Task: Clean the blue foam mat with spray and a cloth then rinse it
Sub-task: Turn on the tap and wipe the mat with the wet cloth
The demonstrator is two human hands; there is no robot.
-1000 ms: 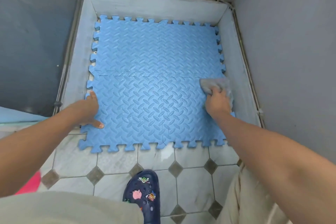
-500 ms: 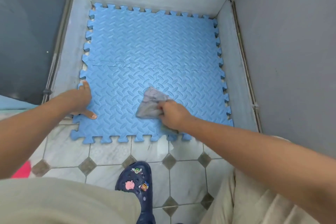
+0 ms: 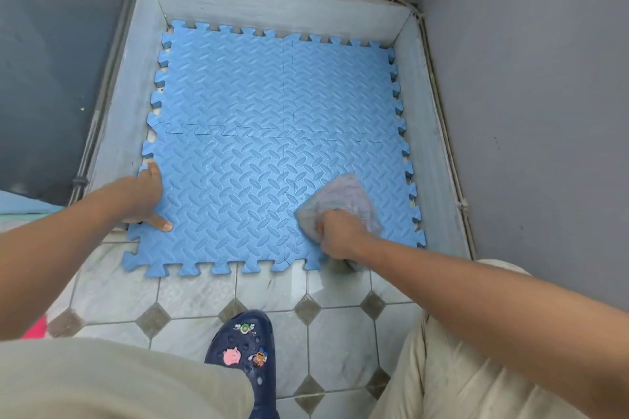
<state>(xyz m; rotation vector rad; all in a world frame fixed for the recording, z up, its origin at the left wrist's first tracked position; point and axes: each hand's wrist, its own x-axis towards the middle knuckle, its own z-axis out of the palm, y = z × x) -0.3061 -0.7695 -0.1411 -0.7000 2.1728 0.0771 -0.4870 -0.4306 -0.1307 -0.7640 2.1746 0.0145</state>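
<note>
- The blue interlocking foam mat with a raised tread pattern (image 3: pixel 272 105) lies flat in the grey walled corner. Its near edge rests on the white tiled floor with grey diamonds (image 3: pixel 340 333).
- The left hand (image 3: pixel 144 196) stays where it was, fingers spread and pressed flat on the mat's near-left edge, pinning it.
- The right hand (image 3: pixel 338 235) has its fingers curled round a crumpled grey cloth (image 3: pixel 343 197). It has swept back from the middle of the near edge to the near-right quarter.
- This looks like side-to-side wiping strokes over the near half, with the far half and the rinse probably still to do.
</note>
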